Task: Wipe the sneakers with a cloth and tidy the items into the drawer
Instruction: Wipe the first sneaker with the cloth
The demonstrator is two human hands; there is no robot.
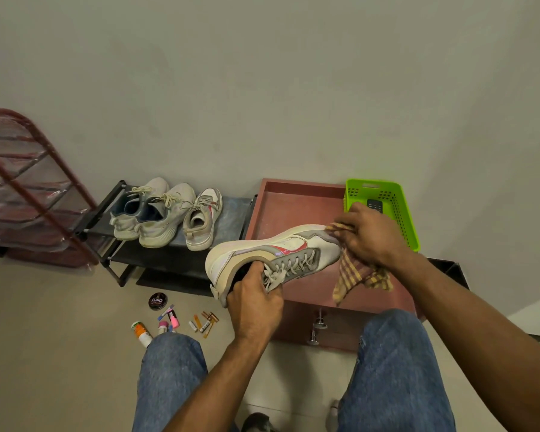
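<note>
The left hand (256, 302) grips the white sneaker (272, 260) by its heel opening, over the open red drawer (296, 207). The right hand (370, 235) squeezes a checked cloth (356, 275) against the toe. Three more sneakers (166, 213) sit on the black rack (231, 213).

wall (262, 73): plain, off-white, no marks
floor (44, 338): beige, smooth, dim even light
shoe rack (175, 260): low, black frame, stood against wall
red rack (28, 188): arched metal frame w/ clear plastic cover, at far left beside shoe rack
white ledge (533, 316): pale edge, lay at far right
</note>
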